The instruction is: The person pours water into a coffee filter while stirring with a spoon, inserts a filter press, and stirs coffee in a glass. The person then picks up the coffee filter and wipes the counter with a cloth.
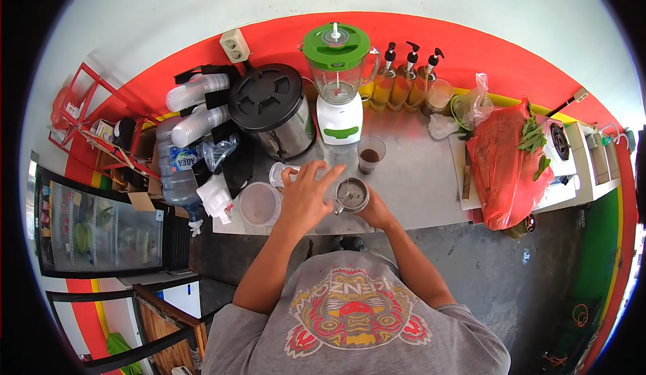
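My left hand (306,197) hovers over the front of the metal counter with its fingers spread and curved. Partly hidden behind those fingers is a clear plastic cup (276,174). My right hand (375,212) is wrapped round the side of a small metal cup (352,195), whose open top faces me and shows something thin and shiny inside. Just behind the metal cup stands a clear glass (371,155) with dark brown liquid in it. A round clear tub (260,204) sits left of my left hand.
A green-lidded blender (340,119) stands at the back beside a big steel container (272,113) with a black lid. Several pump bottles (402,87) line the wall. A red plastic bag (506,163) with greens lies right; stacked cups (198,126) and a water jug (180,173) are left.
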{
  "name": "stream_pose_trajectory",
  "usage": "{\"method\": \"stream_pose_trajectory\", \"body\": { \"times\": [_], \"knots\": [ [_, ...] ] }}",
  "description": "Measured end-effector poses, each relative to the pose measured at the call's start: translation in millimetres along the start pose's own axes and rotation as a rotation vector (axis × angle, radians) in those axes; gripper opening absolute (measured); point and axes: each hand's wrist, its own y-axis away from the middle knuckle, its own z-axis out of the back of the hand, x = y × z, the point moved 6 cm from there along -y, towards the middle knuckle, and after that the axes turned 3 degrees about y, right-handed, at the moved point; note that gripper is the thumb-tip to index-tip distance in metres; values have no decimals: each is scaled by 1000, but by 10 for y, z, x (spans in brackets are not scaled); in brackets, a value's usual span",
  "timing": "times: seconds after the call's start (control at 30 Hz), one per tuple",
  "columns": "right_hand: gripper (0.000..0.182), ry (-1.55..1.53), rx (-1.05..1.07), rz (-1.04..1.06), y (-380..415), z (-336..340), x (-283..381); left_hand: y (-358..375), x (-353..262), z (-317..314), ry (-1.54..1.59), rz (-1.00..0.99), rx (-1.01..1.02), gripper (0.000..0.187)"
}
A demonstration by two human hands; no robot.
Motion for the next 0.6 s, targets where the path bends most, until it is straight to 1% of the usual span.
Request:
{"method": "stream_pose_trajectory", "body": {
  "times": [0.2,0.27,0.4,0.5,0.57,0.6],
  "knots": [
    [74,-22,18,-31,4,-18,-7,-21,11,-11,1,2,11,82],
    [77,45,27,-30,4,-14,-28,-22,24,-18,-6,0,2,82],
    [80,43,16,-25,6,-24,-74,-35,29,-31,-16,4,10,83],
    [83,-18,14,-21,18,-17,-100,-35,35,-38,-13,-4,-3,84],
    [86,174,-11,3,45,24,-161,-30,45,-36,12,3,-9,84],
    [86,176,-11,4,66,43,-192,-26,44,-31,13,4,-11,84]
  ]
}}
